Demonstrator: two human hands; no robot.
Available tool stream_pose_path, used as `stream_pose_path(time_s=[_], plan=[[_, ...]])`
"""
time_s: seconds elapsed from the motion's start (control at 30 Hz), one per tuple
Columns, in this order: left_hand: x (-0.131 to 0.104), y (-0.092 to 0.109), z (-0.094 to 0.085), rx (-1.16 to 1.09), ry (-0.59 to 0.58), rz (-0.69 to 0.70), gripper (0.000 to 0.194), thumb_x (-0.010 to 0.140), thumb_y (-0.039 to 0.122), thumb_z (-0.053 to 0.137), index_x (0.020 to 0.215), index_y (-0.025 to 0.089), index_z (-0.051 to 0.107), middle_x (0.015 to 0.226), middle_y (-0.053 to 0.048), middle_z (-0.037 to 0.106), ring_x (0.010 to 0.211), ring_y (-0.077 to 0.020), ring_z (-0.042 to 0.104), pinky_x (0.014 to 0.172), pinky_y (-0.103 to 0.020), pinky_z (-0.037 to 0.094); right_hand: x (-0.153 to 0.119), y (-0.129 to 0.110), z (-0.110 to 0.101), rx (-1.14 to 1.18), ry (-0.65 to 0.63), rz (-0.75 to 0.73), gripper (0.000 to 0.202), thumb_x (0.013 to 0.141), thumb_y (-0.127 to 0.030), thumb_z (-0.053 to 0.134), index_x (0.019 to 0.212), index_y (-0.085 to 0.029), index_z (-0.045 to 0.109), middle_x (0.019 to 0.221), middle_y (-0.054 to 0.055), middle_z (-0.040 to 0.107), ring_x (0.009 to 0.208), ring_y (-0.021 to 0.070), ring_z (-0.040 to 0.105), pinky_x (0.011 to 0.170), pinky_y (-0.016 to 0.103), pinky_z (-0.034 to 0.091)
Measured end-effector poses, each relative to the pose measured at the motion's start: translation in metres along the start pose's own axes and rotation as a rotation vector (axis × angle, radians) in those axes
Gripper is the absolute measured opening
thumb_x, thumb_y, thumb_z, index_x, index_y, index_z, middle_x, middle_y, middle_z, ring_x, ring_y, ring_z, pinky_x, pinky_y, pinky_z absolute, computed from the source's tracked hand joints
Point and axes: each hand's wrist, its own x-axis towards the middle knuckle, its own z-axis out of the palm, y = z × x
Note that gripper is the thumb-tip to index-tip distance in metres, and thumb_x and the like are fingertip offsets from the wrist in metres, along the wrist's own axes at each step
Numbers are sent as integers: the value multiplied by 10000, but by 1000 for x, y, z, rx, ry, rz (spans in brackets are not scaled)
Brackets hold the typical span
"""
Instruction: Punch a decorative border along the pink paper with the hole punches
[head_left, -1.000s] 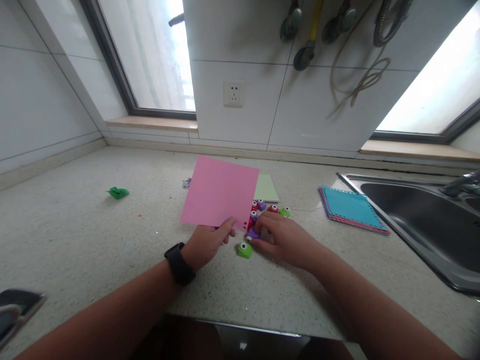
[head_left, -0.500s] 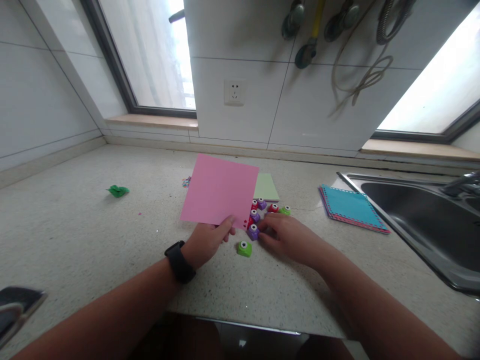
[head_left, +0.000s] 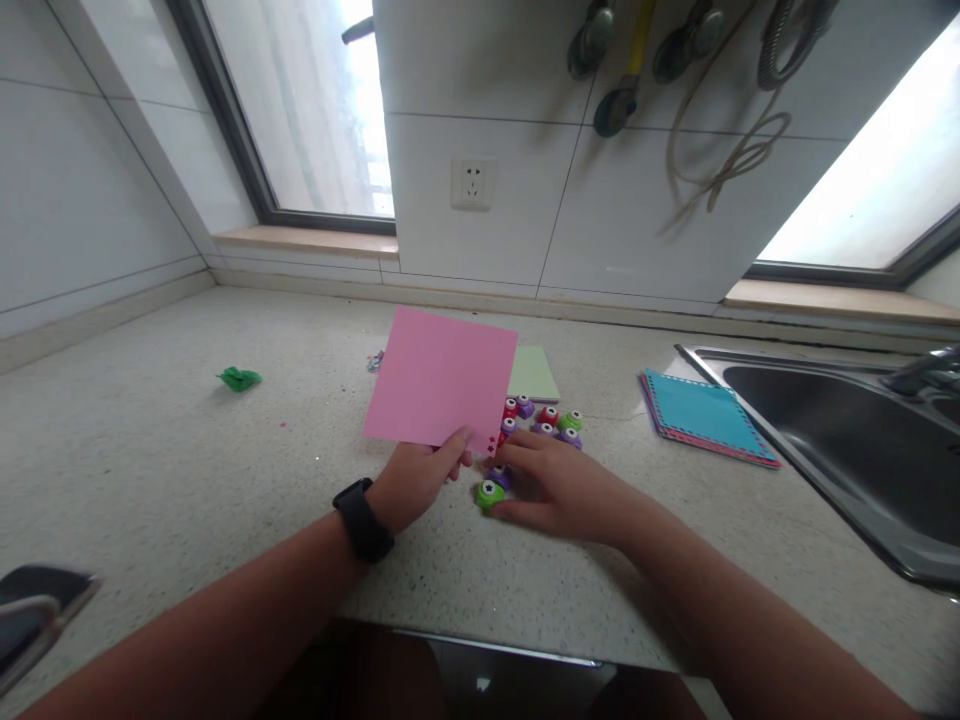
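My left hand [head_left: 424,480], with a dark watch on its wrist, pinches the lower edge of a pink sheet of paper [head_left: 442,380]. Small star-shaped holes are punched in the sheet's lower right corner. My right hand [head_left: 566,485] is open, thumb and fingers apart, over the small craft punches. Its thumb tip is at a green craft punch [head_left: 489,494], and its fingers curve above a purple craft punch [head_left: 500,477], partly hidden. Beyond the hand stand several other punches, among them a red craft punch [head_left: 549,416] and another green craft punch [head_left: 571,420].
Light green paper [head_left: 534,374] lies partly behind the pink sheet. At right, a stack of blue and pink punched sheets [head_left: 701,412] lies beside the sink [head_left: 832,440]. A crumpled green scrap [head_left: 238,378] and colourful paper bits [head_left: 375,361] are on the counter [head_left: 187,470].
My right hand has moved left and towards me, its thumb now at the green punch. The purple punch beneath its fingers has shifted slightly left. My left hand and the pink sheet have hardly moved.
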Motion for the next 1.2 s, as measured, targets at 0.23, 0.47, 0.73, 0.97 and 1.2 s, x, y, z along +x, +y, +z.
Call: stream_pose_path(time_s=[0.23,0.47,0.73,0.97,1.2], plan=[[1,1,0,32,6,1,435,868,532,574,590,198,576,565,12,567,559,-145,531,609,-288,438,3,-2,4,-6,10,-15,311,871,-356,671,1144,-208,651,1107,89,643,1051,242,581,920,372,467],[0,0,0,43,11,-10,462,868,577,556,606,197,582,571,7,567,551,-145,518,592,-293,429,4,-10,6,-163,81,95,364,902,-500,607,1117,-209,652,1059,107,671,1002,273,616,837,392,480],[0,0,1,20,-7,-26,450,873,556,573,630,181,632,578,1,590,550,-137,533,569,-272,424,-7,53,-17,-283,373,279,280,1008,-285,458,1198,-213,651,1134,93,691,1060,253,594,949,414,464],[-3,1,2,22,-9,-27,430,862,555,597,658,179,646,601,-6,626,554,-142,551,575,-276,434,-9,88,-19,-385,214,227,349,968,-184,477,1229,-261,695,1130,78,710,1001,256,579,937,431,446],[-4,6,1,108,-26,34,439,883,519,558,593,204,651,553,1,611,543,-150,554,600,-283,434,-8,89,-24,-325,203,253,280,991,-332,500,1137,-266,730,1082,68,738,969,268,603,909,441,456]])
